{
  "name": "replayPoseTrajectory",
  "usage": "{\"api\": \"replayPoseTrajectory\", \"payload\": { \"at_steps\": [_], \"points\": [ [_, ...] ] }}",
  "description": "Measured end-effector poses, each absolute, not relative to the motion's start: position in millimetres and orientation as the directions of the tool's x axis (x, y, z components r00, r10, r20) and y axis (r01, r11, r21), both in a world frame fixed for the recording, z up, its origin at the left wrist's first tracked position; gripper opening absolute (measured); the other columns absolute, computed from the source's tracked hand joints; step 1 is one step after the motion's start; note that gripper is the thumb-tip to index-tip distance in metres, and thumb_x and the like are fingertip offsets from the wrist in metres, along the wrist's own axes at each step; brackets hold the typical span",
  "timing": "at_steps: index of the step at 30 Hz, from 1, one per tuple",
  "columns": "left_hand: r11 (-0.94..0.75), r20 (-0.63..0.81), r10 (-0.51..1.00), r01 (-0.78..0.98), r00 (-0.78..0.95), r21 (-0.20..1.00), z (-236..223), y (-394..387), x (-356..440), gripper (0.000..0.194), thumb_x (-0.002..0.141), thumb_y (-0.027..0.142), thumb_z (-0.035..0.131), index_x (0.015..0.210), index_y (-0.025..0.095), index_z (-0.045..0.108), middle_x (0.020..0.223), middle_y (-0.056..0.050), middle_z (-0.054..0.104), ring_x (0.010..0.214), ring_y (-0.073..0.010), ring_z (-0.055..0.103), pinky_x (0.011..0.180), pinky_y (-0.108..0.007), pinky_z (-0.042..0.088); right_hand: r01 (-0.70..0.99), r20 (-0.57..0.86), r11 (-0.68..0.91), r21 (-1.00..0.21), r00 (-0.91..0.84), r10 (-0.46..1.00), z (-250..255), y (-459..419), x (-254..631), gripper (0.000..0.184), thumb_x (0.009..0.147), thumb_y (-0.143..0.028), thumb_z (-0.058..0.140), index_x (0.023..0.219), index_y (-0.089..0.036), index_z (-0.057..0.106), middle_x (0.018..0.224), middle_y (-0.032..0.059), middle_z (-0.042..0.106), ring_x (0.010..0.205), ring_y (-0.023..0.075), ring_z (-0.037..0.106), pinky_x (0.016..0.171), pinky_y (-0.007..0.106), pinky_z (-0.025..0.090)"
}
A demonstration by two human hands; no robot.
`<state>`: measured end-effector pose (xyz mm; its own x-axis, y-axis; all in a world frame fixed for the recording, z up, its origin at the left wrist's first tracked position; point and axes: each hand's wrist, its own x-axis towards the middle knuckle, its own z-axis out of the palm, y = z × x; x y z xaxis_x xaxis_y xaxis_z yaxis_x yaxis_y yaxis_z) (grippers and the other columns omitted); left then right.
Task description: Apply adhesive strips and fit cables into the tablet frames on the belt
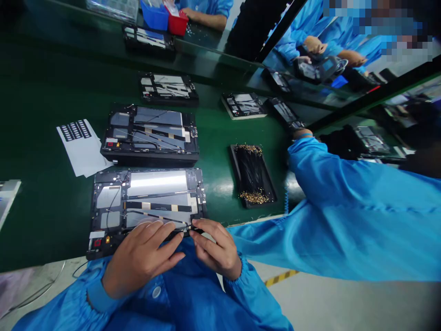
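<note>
An opened tablet [158,180] lies at the front edge of the green bench, its silver plates, ribbon cables and circuit boards exposed. My left hand [143,255] rests over its near long edge, fingers stretched out and the index fingertip close to the right corner. At that corner my right hand [218,246] has thumb and forefinger pinched together beside a small metallic part; whatever lies between them is too small to make out. Directly behind is a stack of similar opened tablets [156,117]. To the right sits a black tray [272,188] of thin black cables [251,172] with gold ends.
White sheets, one with black-and-white labels [76,130], lie left of the stack. More opened tablets [168,87] stand farther back, others [244,103] to the right. A co-worker's blue sleeve [330,184] reaches in from the right. Blue [155,16] and red bins [177,23] stand at the back.
</note>
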<state>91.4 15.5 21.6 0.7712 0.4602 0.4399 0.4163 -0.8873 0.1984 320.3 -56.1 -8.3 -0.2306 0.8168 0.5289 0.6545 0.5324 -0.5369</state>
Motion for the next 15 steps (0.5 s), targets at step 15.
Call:
{"api": "replayPoseTrajectory", "payload": {
  "at_steps": [15],
  "points": [
    [-0.858,0.409,0.513,0.453,0.755,0.241,28.0,12.8,82.6,0.027,0.095,0.031,0.063,0.12,0.024,0.069,0.121,-0.007,0.07,0.105,-0.0275,0.068,0.089,-0.045,0.056,0.713,0.485,0.542,-0.446,-0.316,0.815,-7.2,-57.5,326.3,0.043,0.092,-0.013,0.064,0.135,-0.021,0.062,0.125,0.0145,0.071,0.118,0.0269,0.067,0.098,0.046,0.06]
  ]
}}
